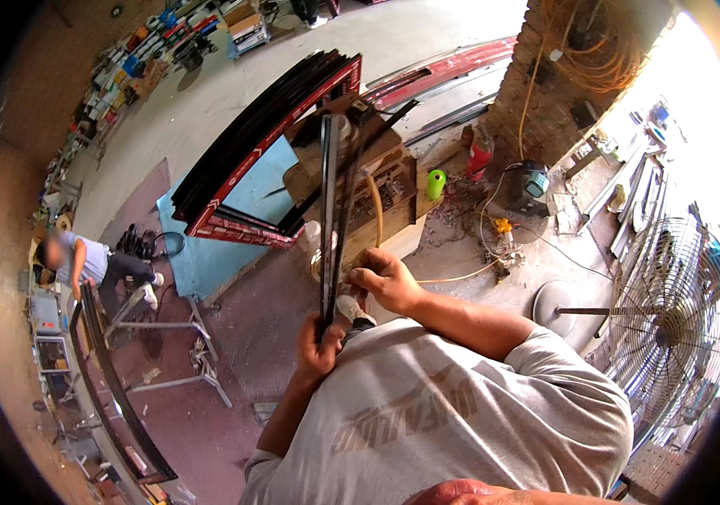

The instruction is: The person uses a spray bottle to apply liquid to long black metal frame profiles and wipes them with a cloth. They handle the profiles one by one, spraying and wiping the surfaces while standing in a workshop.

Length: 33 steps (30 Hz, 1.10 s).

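Observation:
Long dark metal profile strips [328, 202] stand out in front of me, side by side and close together at their lower ends. My left hand [318, 349] is closed around those lower ends, near my shirt. Just right of the strips, my right hand [387, 282] is closed with its fingers curled toward them. What sits between its fingertips is too small to make out. Beyond the strips is a wooden workbench [377, 215] with a worn, littered top and small metal bits on it.
Stacked dark frames with red edging [272, 139] lean left of the bench over a blue sheet [183, 240]. A green bottle [435, 184] stands on the right. A large fan [667, 328] is at far right. Another person [90, 261] handles a long dark frame [116, 379] at left.

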### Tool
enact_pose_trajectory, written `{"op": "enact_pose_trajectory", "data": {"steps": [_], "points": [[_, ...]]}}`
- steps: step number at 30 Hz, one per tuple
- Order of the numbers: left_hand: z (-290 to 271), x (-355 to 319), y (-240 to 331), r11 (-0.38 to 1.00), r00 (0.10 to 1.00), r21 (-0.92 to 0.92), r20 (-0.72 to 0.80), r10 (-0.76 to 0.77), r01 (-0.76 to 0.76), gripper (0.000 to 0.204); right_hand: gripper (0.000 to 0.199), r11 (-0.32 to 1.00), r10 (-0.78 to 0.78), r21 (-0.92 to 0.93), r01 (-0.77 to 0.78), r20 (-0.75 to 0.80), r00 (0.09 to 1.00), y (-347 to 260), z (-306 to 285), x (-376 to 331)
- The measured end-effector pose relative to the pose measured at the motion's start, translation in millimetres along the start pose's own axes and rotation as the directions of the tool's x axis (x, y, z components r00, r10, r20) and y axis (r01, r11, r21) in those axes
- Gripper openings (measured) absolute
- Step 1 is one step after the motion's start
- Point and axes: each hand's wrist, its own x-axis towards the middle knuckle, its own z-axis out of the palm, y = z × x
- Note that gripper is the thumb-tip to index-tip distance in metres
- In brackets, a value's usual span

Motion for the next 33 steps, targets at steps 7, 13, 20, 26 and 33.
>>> {"op": "enact_pose_trajectory", "data": {"steps": [7,13,20,26,33], "points": [[-1,-2,-17,0.986,0.999,0.164,0.033,0.003,-0.009,0.018,0.021,0.994,0.040,-0.108,-0.031,0.090,0.995,-12,-4,-7],[9,-5,-8,0.995,0.997,0.065,0.011,-0.072,0.071,0.020,0.023,0.991,0.068,-0.120,-0.061,0.059,0.996,-8,-12,-9],[5,-5,6,0.979,0.992,0.157,-0.013,-0.127,0.127,0.019,0.021,0.989,-0.005,-0.149,-0.010,-0.100,0.995,1,-5,-9],[-3,-13,-6,0.969,0.984,0.200,-0.132,-0.121,0.146,0.017,0.024,0.863,-0.498,-0.345,0.369,-0.464,0.732,-54,-41,21],[-10,-14,-6,0.960,0.966,0.268,-0.259,-0.011,0.083,0.018,0.033,0.845,-0.443,-0.516,0.141,-0.526,0.726,-45,-156,-3]]}}
